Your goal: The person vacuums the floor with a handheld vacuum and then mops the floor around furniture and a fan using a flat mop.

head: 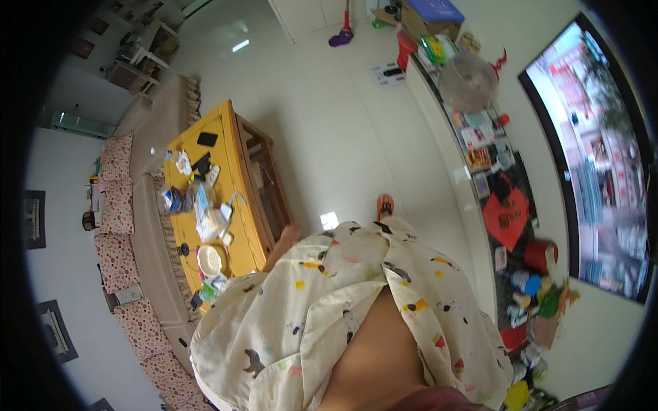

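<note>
My left hand (289,235) shows small and blurred past the patterned cream garment (339,308), beside the near end of the yellow wooden table (231,180). Nothing is seen in it, but its fingers are not clear. My right hand is out of view. Before me, one foot in an orange sandal (385,205) is on the tiled floor (329,128). On the table lie a dark flat object (207,139), a remote control (214,175), plastic bags (208,223) and a light oval basket (211,261).
A long cabinet (442,128) on the right bears a clear plastic tub (468,82), a red paper decoration (506,213) and a red canister (540,256) below a wall television (591,154). Left stands a sofa (154,257) with dotted cushions. Ahead are a floor scale (388,74) and a purple mop (341,37).
</note>
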`<state>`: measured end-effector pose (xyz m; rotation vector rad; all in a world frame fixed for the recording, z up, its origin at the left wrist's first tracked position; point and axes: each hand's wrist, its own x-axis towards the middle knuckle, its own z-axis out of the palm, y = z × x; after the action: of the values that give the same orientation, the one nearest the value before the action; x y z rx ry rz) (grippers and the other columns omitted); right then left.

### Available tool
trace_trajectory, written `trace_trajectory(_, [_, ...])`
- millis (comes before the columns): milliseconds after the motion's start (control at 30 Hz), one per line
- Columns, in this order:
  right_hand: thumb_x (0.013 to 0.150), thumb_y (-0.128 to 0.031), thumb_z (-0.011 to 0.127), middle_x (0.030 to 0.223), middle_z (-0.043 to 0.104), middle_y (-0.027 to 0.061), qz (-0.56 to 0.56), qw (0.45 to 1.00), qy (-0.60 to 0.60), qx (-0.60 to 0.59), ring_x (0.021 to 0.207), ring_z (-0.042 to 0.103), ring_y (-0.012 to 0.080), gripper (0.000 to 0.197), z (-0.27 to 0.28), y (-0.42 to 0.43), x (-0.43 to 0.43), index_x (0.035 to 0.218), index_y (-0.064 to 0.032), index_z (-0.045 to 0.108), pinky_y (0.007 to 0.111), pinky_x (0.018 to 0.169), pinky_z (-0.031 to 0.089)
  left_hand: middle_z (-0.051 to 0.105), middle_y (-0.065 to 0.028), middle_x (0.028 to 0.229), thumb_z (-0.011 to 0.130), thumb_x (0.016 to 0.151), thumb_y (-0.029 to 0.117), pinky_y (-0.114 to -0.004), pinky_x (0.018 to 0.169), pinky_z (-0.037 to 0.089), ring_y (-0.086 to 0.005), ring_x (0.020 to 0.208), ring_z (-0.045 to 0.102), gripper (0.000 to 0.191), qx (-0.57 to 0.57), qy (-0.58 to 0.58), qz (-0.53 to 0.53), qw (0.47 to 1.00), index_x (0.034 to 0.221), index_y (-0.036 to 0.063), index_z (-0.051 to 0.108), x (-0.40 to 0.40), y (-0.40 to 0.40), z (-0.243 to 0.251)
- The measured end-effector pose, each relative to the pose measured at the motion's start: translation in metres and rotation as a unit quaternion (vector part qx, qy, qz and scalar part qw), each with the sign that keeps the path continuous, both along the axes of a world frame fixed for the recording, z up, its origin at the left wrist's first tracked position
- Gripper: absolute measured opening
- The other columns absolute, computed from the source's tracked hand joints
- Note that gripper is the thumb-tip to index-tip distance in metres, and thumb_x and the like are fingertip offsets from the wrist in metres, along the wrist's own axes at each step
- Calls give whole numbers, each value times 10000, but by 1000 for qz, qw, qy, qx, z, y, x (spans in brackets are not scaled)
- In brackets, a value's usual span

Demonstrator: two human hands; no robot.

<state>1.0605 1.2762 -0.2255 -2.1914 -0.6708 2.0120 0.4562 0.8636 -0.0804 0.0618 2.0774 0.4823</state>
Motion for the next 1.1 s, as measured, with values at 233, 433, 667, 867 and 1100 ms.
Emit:
trace_trajectory(233, [796,-233,512,594,518,71,123,958,132,222,414,473,155,214,61,344,-369,754,-25,485,268,336,360,595,-100,735,523,830,191,-310,524,469,-174,611,575,224,-10,-45,229,972,941,9,590,2,12,8])
trace_trajectory(433, [835,-246,539,894,591,141,307,850,297,309,701,594,234,335,214,373,-757,1084,-71,400,350,602,507,587,-100,717,514,832,186,-309,521,466,-177,598,567,224,-6,-52,386,921,937,0,582,-3,44,-13])
trace_trajectory(667, [840,-262,527,886,601,125,390,811,356,253,746,600,211,402,299,346,-971,1138,-38,378,320,673,493,577,-100,695,504,835,180,-308,518,463,-180,584,557,224,33,-30,432,901,932,-10,573,-149,132,-24])
trace_trajectory(867, [837,-246,532,881,602,116,408,810,343,246,738,595,195,389,321,386,-1047,1128,-26,397,287,662,485,569,-100,676,495,837,175,-307,515,460,-183,571,549,224,78,46,469,878,927,-18,565,-335,196,10])
trace_trajectory(1100, [829,-171,539,912,591,95,470,792,297,252,701,572,168,316,280,475,-1189,1091,-35,428,272,612,474,568,-85,693,477,850,167,-269,513,449,-138,574,544,250,121,149,444,875,1002,-25,531,-516,248,30])
